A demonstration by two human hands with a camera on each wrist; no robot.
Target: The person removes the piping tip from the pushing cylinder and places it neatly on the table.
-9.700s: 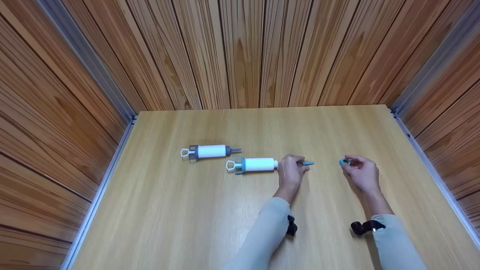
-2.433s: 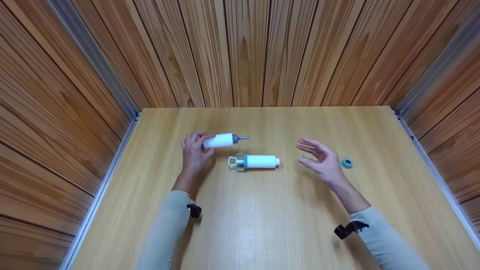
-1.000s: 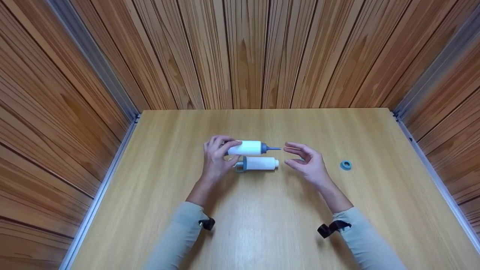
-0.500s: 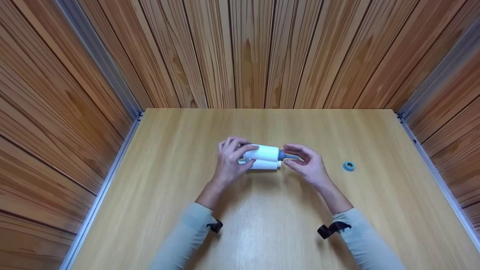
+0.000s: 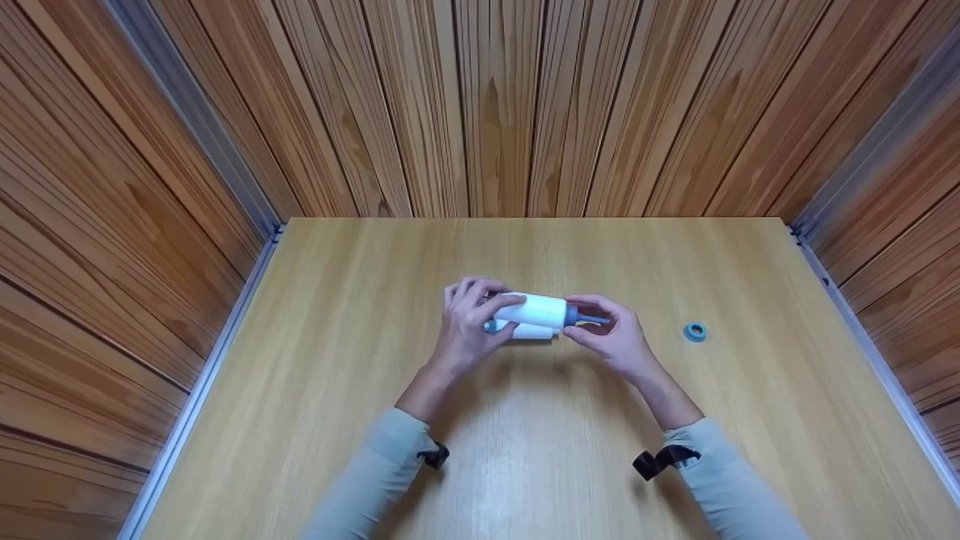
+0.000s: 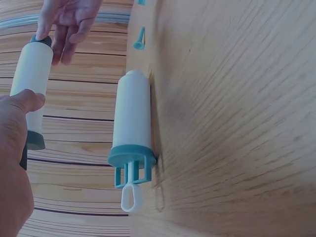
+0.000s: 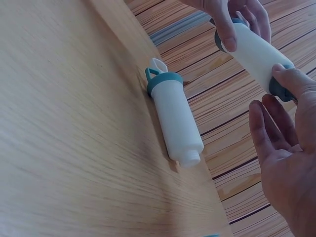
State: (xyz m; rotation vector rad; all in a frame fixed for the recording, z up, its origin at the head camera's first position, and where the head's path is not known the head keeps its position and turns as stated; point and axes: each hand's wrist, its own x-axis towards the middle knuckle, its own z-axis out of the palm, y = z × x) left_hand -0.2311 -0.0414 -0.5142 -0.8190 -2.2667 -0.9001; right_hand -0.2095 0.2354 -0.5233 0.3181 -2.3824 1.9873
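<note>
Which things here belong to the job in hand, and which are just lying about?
Seemingly in the job: raised white syringe; its blue-grey cap; left hand; right hand.
Just lying on the table: teal-collared syringe; loose teal ring; small teal nozzle.

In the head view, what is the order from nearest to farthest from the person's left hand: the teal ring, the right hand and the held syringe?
1. Held syringe: touching, within the left hand.
2. Right hand: to the right, at the syringe's other end.
3. Teal ring: farthest right, beyond the right hand.
</note>
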